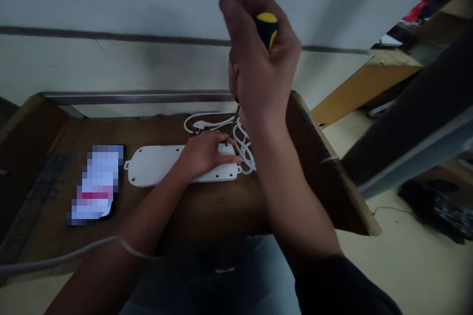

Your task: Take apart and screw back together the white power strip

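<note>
A white power strip [151,162] lies flat, with its screw-holed face up. Across its right half rests my left hand [201,155], gripping it with thumb and fingers around a corner screw hole. My right hand [264,54] is wrapped round the black and yellow handle of a screwdriver [266,29] held nearly upright. Its shaft runs down to the hole near my left fingertips; whether a screw sits under the tip is hidden. Several small screws [220,200] lie just in front of the strip. Behind and right of it, a white cord [244,145] with a plug [201,125] is coiled.
Everything lies on a brown cardboard-lined tray [188,221] with raised sides. A phone [98,184] with a lit screen is at the left. A pale cable [74,254] crosses the front left. A wall stands behind, and a dark post [402,93] rises at the right.
</note>
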`<state>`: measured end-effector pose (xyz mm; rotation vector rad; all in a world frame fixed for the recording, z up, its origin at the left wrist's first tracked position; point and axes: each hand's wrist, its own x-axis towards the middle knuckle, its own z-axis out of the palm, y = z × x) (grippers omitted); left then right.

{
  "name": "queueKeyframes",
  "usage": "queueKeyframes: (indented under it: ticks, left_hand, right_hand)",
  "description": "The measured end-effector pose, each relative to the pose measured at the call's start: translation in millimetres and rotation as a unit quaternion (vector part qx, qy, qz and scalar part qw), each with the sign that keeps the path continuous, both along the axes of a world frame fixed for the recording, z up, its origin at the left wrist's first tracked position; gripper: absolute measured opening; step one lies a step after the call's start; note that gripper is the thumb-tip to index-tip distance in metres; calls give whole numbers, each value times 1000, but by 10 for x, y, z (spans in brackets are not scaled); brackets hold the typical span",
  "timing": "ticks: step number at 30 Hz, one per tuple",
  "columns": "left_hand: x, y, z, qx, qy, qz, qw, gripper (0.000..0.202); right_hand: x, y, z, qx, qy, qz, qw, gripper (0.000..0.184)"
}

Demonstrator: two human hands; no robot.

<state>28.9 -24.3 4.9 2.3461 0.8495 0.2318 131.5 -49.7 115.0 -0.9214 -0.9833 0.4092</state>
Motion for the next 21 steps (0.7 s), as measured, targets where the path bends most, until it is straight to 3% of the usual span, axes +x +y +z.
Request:
queueKeyframes:
  ticks: [3,4,6,10,13,14,17,19,21]
  left_hand:
    - [-1,-13,20,-2,-5,2,1000,38]
    - [0,-14,21,0,-4,1,1000,37]
    - [-1,-11,11,8,-3,-5,1000,38]
    - [-4,12,-41,13,-11,-15,1000,43]
    - [0,29,-68,25,-7,-14,1000,49]
    - [3,32,-69,27,-3,-13,1000,50]
    - [13,34,-56,25,9,-7,1000,52]
    - [15,30,-50,25,13,-2,1000,54]
    - [12,25,-54,27,10,0,1000,55]
  right_hand:
    - [-106,16,-19,95,28,-175,980,19]
    - [-121,8,-22,109,38,-207,971,25]
    - [-123,-29,-18,84,35,-195,976,34]
    - [-26,-99,6,-11,34,27,999,41]
    - [149,-76,8,15,33,179,983,40]
    - [223,-60,8,21,15,254,967,33]
    - [415,-19,20,2,-18,465,885,46]
    - [452,-6,30,-22,-29,519,854,46]
    - [392,2,28,-40,-25,472,880,37]
